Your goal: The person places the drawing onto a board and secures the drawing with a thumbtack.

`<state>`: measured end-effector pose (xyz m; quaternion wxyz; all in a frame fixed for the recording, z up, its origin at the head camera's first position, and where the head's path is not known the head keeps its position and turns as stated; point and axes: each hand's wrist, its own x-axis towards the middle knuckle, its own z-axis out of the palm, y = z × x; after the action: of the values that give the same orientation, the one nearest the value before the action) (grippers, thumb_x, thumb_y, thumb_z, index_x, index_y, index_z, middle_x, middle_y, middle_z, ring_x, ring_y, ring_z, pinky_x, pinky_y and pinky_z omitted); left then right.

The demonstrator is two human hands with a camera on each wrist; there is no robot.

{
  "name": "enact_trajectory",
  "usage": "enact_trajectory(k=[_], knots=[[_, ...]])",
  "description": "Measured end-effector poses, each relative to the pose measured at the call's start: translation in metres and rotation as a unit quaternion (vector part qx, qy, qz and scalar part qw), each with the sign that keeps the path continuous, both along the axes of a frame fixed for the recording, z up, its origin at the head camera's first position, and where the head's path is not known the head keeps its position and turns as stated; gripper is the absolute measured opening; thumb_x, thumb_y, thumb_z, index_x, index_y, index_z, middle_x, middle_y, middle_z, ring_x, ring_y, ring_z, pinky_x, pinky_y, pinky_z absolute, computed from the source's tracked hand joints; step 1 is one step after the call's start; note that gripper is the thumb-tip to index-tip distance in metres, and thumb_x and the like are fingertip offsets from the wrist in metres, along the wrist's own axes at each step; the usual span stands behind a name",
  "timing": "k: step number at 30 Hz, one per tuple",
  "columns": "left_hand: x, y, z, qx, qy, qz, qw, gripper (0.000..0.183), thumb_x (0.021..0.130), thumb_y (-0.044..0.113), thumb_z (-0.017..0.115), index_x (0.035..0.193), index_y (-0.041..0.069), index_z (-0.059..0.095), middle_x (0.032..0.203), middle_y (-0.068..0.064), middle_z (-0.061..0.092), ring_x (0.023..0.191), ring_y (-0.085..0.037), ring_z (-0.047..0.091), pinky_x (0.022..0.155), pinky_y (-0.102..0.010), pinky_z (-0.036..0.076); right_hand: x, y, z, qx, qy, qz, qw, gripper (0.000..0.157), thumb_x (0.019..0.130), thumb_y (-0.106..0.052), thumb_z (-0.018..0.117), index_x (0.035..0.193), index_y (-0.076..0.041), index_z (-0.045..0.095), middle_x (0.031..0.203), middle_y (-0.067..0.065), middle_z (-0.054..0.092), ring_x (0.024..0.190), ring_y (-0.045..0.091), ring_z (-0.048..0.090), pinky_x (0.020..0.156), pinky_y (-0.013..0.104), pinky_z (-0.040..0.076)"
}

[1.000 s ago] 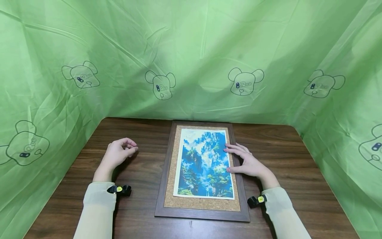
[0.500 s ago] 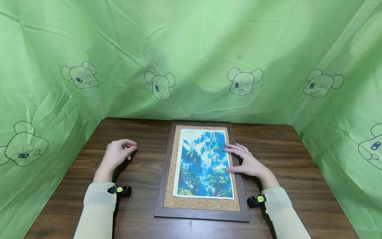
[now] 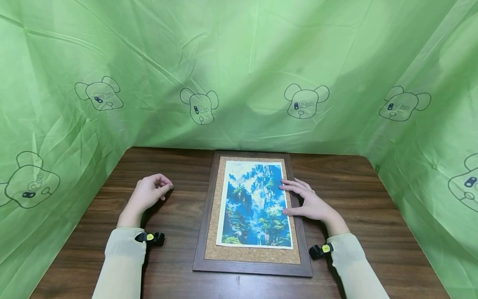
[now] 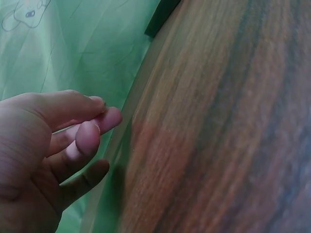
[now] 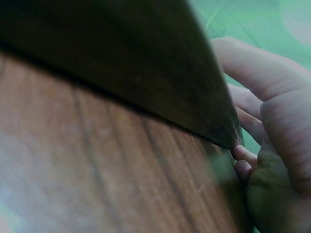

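A printed picture (image 3: 257, 203) of blue mountains, trees and a waterfall lies on a cork board (image 3: 246, 254) with a dark wooden frame (image 3: 254, 269). My right hand (image 3: 311, 205) reaches over the frame's right side, its spread thumb and fingertips resting on the picture's right edge. Under the palm, in the right wrist view, the frame's dark side (image 5: 146, 92) shows, with the lower fingers beside its corner. My left hand (image 3: 147, 193) stays left of the board, fingers loosely curled and thumb close to the index fingertip (image 4: 112, 115). Nothing shows in that hand.
Brown wood-grain table (image 3: 179, 224) lies under the board and both arms. A green curtain (image 3: 246, 62) printed with bear heads hangs along the back and both sides. The board's far edge sits close to the back curtain.
My left thumb and fingertips have shifted slightly. The right hand, the picture and the board have stayed in place.
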<state>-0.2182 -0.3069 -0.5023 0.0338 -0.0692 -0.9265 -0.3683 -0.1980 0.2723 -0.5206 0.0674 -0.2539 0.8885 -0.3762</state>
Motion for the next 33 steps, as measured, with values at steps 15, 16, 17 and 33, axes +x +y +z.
enact_trajectory(k=[15, 16, 17, 33], knots=[[-0.0035, 0.005, 0.0003, 0.018, 0.025, 0.022, 0.9993, 0.01, 0.097, 0.014, 0.082, 0.102, 0.012, 0.073, 0.087, -0.004, 0.075, 0.06, -0.014, 0.066, 0.058, -0.029, 0.051, 0.0004, -0.0004, 0.0016, 0.002, 0.001, 0.001, 1.0, 0.08, 0.09, -0.042, 0.091, 0.16, -0.022, 0.057, 0.176, -0.001, 0.037, 0.166, 0.047, 0.007, 0.118, 0.086, 0.005], [-0.0034, 0.0055, 0.0008, 0.018, 0.026, 0.025, 0.9992, 0.011, 0.096, 0.014, 0.083, 0.101, 0.012, 0.073, 0.086, -0.003, 0.075, 0.06, -0.014, 0.065, 0.058, -0.029, 0.051, 0.0005, -0.0006, 0.0018, 0.002, 0.001, 0.0, 1.0, 0.08, 0.09, -0.042, 0.091, 0.16, -0.022, 0.057, 0.176, -0.001, 0.037, 0.166, 0.047, 0.007, 0.118, 0.086, 0.005], [-0.0034, 0.0059, 0.0013, 0.018, 0.027, 0.028, 0.9991, 0.012, 0.095, 0.014, 0.083, 0.101, 0.012, 0.073, 0.086, -0.003, 0.075, 0.06, -0.014, 0.065, 0.058, -0.029, 0.05, 0.0007, -0.0007, 0.002, 0.002, 0.0, 0.0, 1.0, 0.081, 0.09, -0.042, 0.091, 0.16, -0.022, 0.057, 0.176, -0.001, 0.037, 0.166, 0.047, 0.007, 0.118, 0.086, 0.005], [-0.0026, 0.0088, 0.0013, 0.014, 0.031, 0.033, 0.9989, 0.01, 0.1, 0.017, 0.077, 0.1, 0.008, 0.075, 0.076, -0.001, 0.073, 0.058, -0.015, 0.066, 0.058, -0.029, 0.05, 0.0008, -0.0005, 0.0018, -0.004, 0.004, 0.003, 1.0, 0.079, 0.091, -0.041, 0.091, 0.16, -0.021, 0.058, 0.176, -0.002, 0.037, 0.166, 0.045, 0.008, 0.119, 0.085, 0.009]])
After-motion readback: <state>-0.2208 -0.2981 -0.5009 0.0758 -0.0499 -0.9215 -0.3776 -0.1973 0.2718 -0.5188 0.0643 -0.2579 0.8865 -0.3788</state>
